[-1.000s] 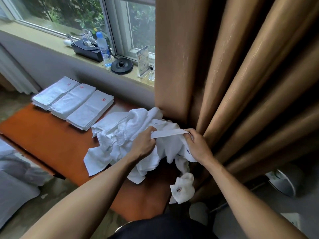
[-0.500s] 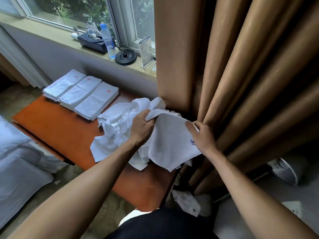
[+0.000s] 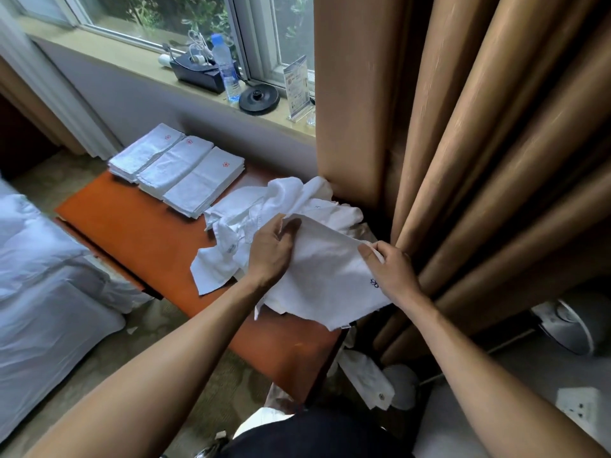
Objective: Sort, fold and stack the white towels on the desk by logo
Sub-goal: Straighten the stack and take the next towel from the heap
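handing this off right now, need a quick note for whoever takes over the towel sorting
Left hand grips the far left corner of the blue-logo towel. Right hand pinches its far right corner, with the logo beside that wrist. The towel is spread between them over the near end of the desk.
Done: three folded stacks with red logos on top sit side by side at the far left.
Left: fold this towel and probably start a blue-logo stack, as none is in view. Then sort the loose pile by the curtain. A fallen towel on the floor likely needs picking up.

towel [image 3: 324, 269] logo [image 3: 374, 283] half hidden, card [image 3: 296, 84] illegible
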### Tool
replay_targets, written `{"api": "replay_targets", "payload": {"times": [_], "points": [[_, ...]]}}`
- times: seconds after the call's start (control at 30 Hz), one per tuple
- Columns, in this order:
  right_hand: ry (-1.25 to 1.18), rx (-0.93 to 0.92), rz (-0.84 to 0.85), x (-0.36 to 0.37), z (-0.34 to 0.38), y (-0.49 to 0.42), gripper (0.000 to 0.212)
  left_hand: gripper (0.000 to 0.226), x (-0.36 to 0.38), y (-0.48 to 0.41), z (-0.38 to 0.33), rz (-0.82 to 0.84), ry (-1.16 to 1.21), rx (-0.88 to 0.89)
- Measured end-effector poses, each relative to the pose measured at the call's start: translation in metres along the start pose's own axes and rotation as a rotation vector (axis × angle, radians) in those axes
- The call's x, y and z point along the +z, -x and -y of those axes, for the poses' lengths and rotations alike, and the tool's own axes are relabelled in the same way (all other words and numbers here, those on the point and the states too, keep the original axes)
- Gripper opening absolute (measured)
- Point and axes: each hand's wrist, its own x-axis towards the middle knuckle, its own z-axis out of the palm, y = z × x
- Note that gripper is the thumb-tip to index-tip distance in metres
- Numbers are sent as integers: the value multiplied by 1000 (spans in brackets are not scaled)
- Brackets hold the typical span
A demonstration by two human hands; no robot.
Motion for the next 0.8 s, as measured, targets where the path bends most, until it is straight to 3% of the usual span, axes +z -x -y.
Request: {"api": "replay_targets", "payload": {"times": [0.17, 0.3, 0.47, 0.6, 0.8], "points": [[48, -9, 70, 5, -2, 1, 23, 46, -9, 7, 3, -1, -18, -57], [-41, 21, 169, 2, 2, 0, 18, 38, -22, 9, 5, -12, 29, -48], [-152, 90, 262, 0, 4, 5, 17, 34, -32, 12, 6, -34, 22, -76], [-48, 92, 298, 5, -4, 9, 19, 31, -34, 18, 9, -101, 14, -98], [-106, 76, 236, 30, -6, 10, 28, 34, -49, 28, 23, -163, -27, -170]]}}
